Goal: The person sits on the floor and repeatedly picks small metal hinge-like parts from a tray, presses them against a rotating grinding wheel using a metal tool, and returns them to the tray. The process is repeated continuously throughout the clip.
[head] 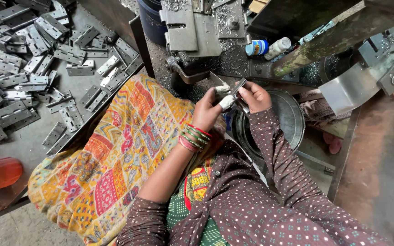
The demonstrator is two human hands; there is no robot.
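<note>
Both the left hand (pixel 207 109) and right hand (pixel 253 96) pinch a metal hinge (pixel 230 88) between them.

Hinge pile (pixel 28 68) left of the cloth (pixel 115 155), metal basin (pixel 292 123) right, machine (pixel 201 32) beyond.

Support surface: grey metal tray (pixel 33 141), upper left.
Load: loose pile of steel hinges (pixel 28 59), some overlapping.
Adjacent: patterned cloth (pixel 115 155) draped against the tray's right edge.
</note>
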